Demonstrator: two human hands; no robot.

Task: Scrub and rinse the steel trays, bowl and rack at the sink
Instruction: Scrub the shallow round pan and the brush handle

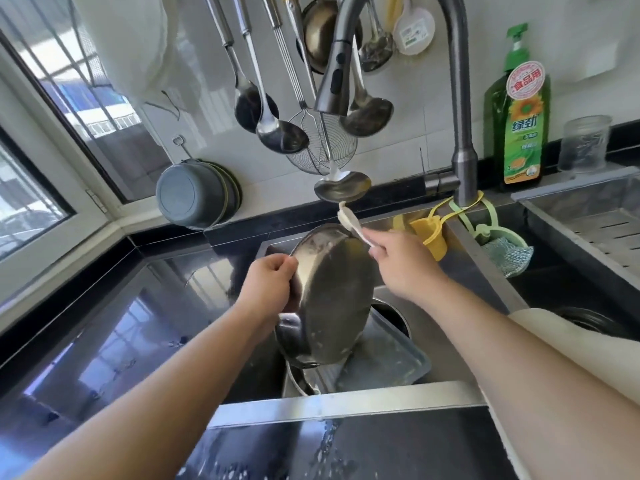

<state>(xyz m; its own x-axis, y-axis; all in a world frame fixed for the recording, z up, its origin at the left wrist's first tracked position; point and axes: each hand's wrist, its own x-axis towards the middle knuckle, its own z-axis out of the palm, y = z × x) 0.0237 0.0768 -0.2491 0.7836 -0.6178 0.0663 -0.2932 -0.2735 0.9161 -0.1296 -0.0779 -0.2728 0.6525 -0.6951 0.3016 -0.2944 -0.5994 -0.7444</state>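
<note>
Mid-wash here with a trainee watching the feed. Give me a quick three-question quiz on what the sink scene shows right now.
1. True or false: the left hand holds the round steel pan tilted on edge above the sink.
2. Which item does the right hand hold? A) the green soap bottle B) a white brush C) the mesh skimmer
3. Fill in: below the pan, a rectangular steel ____ lies in the sink.

Key
1. True. Its fingers curl round the pan's rim.
2. B. The grip is on the handle, with the brush head by the pan's upper rim.
3. tray
</note>
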